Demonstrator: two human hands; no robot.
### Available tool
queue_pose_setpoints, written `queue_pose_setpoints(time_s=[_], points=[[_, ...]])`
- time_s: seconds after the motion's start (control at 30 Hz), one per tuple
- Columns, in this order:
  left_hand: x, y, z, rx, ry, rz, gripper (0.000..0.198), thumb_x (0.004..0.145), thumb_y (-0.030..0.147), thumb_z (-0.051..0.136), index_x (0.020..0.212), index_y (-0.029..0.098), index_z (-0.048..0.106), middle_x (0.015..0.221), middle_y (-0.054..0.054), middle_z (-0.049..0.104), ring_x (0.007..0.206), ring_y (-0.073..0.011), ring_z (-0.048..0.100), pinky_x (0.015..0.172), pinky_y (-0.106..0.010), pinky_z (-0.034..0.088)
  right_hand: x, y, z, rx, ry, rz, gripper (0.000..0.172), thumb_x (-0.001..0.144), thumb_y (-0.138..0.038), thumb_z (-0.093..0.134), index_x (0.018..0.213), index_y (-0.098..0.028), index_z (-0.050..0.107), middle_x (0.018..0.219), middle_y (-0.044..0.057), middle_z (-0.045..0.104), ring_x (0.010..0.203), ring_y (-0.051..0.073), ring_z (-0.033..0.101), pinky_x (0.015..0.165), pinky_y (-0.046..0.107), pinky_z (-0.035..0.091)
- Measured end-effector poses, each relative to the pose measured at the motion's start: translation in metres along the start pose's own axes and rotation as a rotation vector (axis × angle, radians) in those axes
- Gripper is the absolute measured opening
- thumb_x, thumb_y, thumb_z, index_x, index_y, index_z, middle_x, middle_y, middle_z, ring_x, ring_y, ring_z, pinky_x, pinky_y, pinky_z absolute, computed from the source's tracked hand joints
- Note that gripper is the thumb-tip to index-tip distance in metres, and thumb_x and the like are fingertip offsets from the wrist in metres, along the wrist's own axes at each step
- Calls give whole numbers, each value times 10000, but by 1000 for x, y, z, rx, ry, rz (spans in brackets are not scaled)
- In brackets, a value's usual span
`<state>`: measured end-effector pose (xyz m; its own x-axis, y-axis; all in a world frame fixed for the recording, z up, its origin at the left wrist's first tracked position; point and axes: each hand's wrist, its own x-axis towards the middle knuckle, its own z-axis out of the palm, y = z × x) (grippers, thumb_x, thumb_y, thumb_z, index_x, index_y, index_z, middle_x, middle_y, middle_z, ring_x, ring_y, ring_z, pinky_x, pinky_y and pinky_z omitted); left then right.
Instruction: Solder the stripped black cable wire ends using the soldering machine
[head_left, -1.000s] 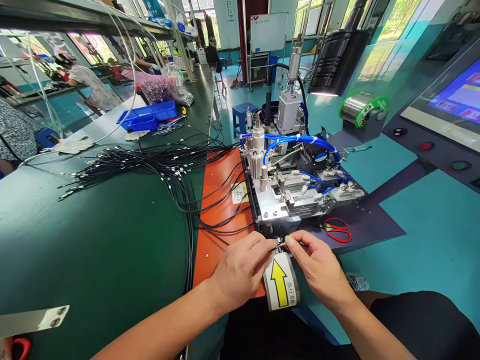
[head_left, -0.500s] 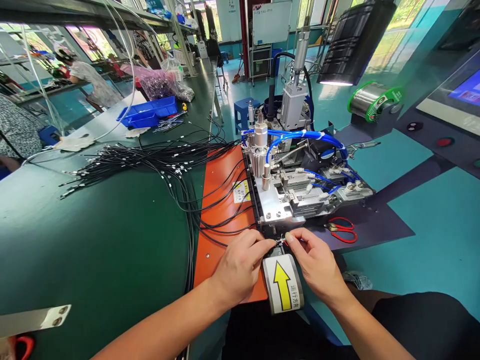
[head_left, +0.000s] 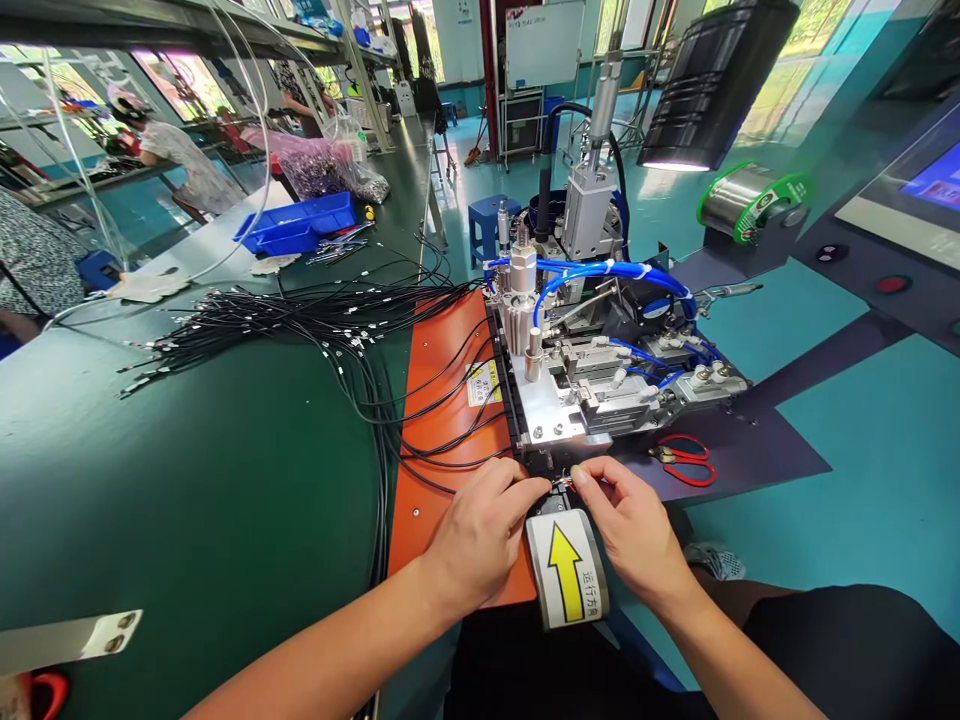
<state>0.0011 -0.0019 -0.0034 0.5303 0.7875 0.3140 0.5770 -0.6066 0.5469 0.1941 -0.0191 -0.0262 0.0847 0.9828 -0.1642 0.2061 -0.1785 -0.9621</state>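
My left hand (head_left: 480, 535) and my right hand (head_left: 634, 525) meet at the near end of a small metal machine (head_left: 592, 380) with blue hoses. Both hands pinch the end of a thin black cable (head_left: 450, 462) with small red and white wire tips between the fingertips, just above a white label with a yellow arrow (head_left: 568, 568). The cable runs left across an orange plate (head_left: 435, 400). What sits exactly under the fingertips is hidden.
A big bundle of black cables (head_left: 300, 325) spreads over the green bench (head_left: 187, 480). Red scissors (head_left: 686, 460) lie right of the machine. A blue tray (head_left: 296, 228), a solder spool (head_left: 750, 200), a lamp (head_left: 712, 85) and a screen panel (head_left: 915, 200) stand beyond. Other people work at far left.
Since a second ago the view shifted slightly upward; my hands stay pinched at the same spot on the machine's near end with only tiny finger movements.
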Motion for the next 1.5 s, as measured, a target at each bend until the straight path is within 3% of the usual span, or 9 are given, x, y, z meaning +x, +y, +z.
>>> queue_pose_setpoints(time_s=[0.9, 1.27, 1.5], points=[[0, 2, 3, 166, -54, 9, 234, 959, 118, 473, 1101, 175, 650, 1026, -91, 585, 934, -217, 519, 820, -360, 489, 0, -1, 3, -69, 33, 14, 348, 928, -527, 526, 838, -206, 624, 705, -5, 587, 608, 152, 510, 553, 258, 404], [-2, 1, 4, 224, 3, 88, 250, 972, 155, 464, 1147, 148, 643, 934, -87, 575, 854, -204, 488, 758, -354, 463, -2, 2, 1, 11, 48, 48, 414, 877, -585, 567, 841, -189, 684, 740, 29, 656, 654, 180, 558, 568, 265, 441], [-3, -1, 6, 219, 1, 78, 247, 968, 167, 482, 1159, 158, 640, 937, -83, 569, 858, -206, 490, 751, -352, 459, -12, -10, -6, 126, -77, 105, 377, 851, -532, 624, 795, -168, 703, 723, 36, 642, 627, 167, 529, 521, 260, 402]])
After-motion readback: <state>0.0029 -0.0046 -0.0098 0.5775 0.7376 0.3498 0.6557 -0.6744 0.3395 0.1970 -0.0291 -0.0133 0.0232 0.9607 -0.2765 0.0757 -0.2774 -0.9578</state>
